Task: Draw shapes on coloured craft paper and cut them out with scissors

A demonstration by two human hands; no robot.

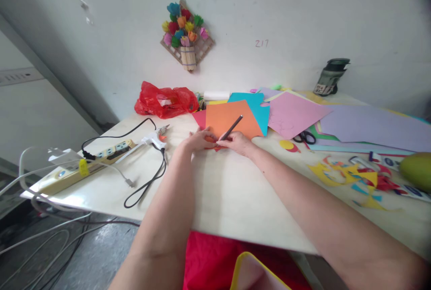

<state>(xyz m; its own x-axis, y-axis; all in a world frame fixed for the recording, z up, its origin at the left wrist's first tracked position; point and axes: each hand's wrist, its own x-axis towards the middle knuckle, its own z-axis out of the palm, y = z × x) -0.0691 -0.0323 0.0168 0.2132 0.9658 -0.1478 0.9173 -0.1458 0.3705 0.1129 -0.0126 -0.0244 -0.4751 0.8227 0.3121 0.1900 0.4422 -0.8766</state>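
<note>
1. A person's right hand held a dark pen at the near edge of an orange sheet, its fingers pinching the barrel low down.
2. The left hand rested at the sheet's near left corner; whether its fingers pinched the paper or merely pressed it could not be told.
3. The orange sheet lay on the bench, overlapping a blue sheet, while a bit of red showed between the hands.
4. The step in hand appeared to be drawing or marking, though the pen's tip was hidden.
5. The next move seemingly called for steady paper and a controlled stroke; scissors lay to the right, well apart from both hands.
</note>
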